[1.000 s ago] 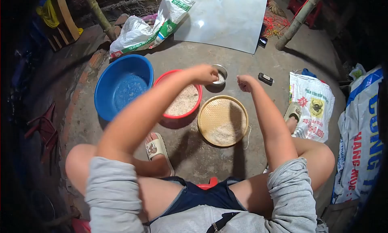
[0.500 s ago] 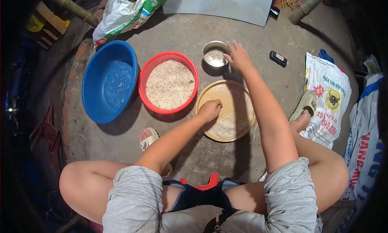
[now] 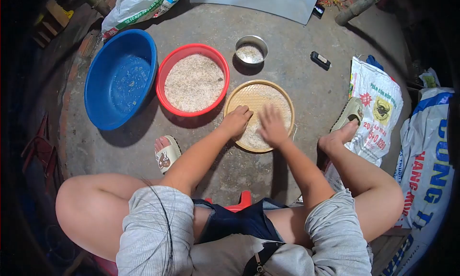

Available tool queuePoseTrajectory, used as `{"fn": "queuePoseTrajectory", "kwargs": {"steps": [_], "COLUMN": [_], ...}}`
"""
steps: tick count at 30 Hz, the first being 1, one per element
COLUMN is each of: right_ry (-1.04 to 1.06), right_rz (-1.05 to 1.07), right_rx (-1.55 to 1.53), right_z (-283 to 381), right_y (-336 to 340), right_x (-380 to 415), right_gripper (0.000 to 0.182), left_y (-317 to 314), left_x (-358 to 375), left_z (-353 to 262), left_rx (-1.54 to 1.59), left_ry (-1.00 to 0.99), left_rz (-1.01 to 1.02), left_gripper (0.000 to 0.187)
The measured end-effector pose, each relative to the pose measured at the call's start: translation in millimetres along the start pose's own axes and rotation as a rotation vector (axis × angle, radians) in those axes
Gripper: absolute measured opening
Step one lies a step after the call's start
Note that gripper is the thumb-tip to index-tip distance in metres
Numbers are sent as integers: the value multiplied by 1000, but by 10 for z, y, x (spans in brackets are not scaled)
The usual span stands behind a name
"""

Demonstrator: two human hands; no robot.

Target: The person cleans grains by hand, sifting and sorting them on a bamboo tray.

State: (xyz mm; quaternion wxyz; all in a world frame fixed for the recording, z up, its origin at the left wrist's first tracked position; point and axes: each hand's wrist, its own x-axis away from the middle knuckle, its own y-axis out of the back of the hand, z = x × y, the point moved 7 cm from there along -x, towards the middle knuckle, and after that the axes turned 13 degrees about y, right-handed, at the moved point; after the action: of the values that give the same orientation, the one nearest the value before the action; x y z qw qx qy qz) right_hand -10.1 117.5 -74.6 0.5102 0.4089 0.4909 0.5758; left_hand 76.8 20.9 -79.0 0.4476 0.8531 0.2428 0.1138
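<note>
A round woven bamboo tray [image 3: 245, 97] lies on the floor with pale grains of rice [image 3: 280, 99] spread over part of it. Over its left side is my left hand [image 3: 236, 122], fingers curled together; whatever they may hold is hidden. My right hand [image 3: 273, 127] is above the tray's lower right part, fingers apart and somewhat blurred by motion, with nothing seen in it. A red basin [image 3: 227, 79] full of rice stands just left of the tray. Behind the tray sits a small metal bowl [image 3: 251, 51] with some grains in it.
A big blue basin [image 3: 120, 91] with scattered residue tilts at the left. Printed sacks [image 3: 376, 108] lie to the right, near my sandalled foot [image 3: 342, 130]. A small black device [image 3: 320, 60] is on the concrete floor. A grey sheet [image 3: 268, 0] lies at the back.
My right hand has come from beside the metal bowl back to the tray. The left hand stays at the tray, and the whole view has shifted a little.
</note>
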Motion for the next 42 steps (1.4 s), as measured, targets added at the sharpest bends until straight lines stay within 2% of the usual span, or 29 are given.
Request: {"fn": "queuePoseTrajectory", "kwargs": {"steps": [1, 3, 4, 5, 6, 7, 8, 9, 10, 12, 13, 15, 16, 17, 19, 20, 21, 22, 23, 27, 29, 30, 32, 34, 36, 38, 39, 41, 42], "right_ry": [116, 366, 373, 386, 396, 400, 333, 269, 277, -90, -88, -389, -406, -420, -360, -303, -300, -167, -36, 71, -128, -127, -23, -60, -97, -324, -324, -277, -278], "right_rz": [46, 40, 35, 97, 159, 154, 158, 160, 154, -65, -74, -609, -633, -654, -606, -557, -559, -598, -635, -634, -395, -394, -73, -28, 19, -333, -329, -668, -664], "right_rx": [-42, 14, 31, -4, -38, -18, -30, -43, -30, -157, -155, -386, -499, -612, -538, -475, -472, -374, -275, -42, -27, -29, -33, -90, -143, -273, -277, -418, -421], "right_z": [203, 537, 545, 554, 569, 569, 509, 458, 466, 238, 292, 219, 318, 413, 566, 626, 621, 677, 737, 606, 362, 341, 401, 385, 397, 345, 389, 474, 554], "right_y": [-42, -39, -85, -178, -235, -236, -243, -221, -188, -42, -32, 182, 224, 274, 331, 363, 420, 546, 664, 770, 483, 457, 178, -27, -190, -58, -65, 140, 217], "right_x": [7, 4, 1, -6, -11, -20, -48, -98, -153, -257, -369, -445, -542, -622, -776, -837, -829, -819, -787, -381, -156, -47, 12, -40, -114, -176, -280, -428, -494], "right_gripper": [61, 46, 46, 37, 30, 30, 24, 20, 20, 19, 19, 21, 22, 23, 24, 25, 25, 26, 28, 30, 31, 31, 28, 25, 22, 16, 16, 13, 13], "left_y": [6, 36, -37, -99, -51, -33, -20, -17, -100, -308, -215, -202, -329, -267, -171, -129, -120, -94, -108, -72, -52, -17, -106, -142, -149, -207, -288, -334, -242], "left_x": [-31, -89, -121, -135, -127, -96, -67, -77, -56, -4, 0, 139, 76, 54, -58, -73, -92, -84, -71, 33, 63, 76, 49, 52, 96, 117, 134, 174, 194], "left_z": [-7, -25, 39, 111, 70, 104, 136, 129, 227, 431, 366, 365, 437, 463, 444, 491, 625, 729, 791, 748, 697, 622, 644, 598, 583, 608, 677, 677, 658], "left_rx": [-25, -9, -54, -97, -98, 7, 115, 116, 292, 680, 675, 1203, 1424, 1430, 1745, 1747, 1765, 1778, 1776, 1801, 1720, 1728, 1771, 1843, 1812, 1782, 1743, 1701, 1650], "left_ry": [28, 90, 174, 258, 250, 373, 494, 488, 585, 789, 784, 1178, 1121, 1114, 1014, 1006, 995, 985, 981, 1033, 1053, 1066, 1053, 1012, 1025, 1035, 1072, 1115, 1150], "left_rz": [40, 40, 87, 135, 118, 149, 177, 156, 163, 177, 172, 95, 163, 166, 204, 202, 107, 12, 13, 37, 14, 25, 86, 183, 197, 215, 232, 248, 80], "left_gripper": [23, 21, 21, 21, 21, 24, 26, 26, 28, 31, 31, 33, 36, 36, 33, 33, 31, 29, 29, 24, 23, 26, 26, 26, 26, 25, 26, 27, 28]}}
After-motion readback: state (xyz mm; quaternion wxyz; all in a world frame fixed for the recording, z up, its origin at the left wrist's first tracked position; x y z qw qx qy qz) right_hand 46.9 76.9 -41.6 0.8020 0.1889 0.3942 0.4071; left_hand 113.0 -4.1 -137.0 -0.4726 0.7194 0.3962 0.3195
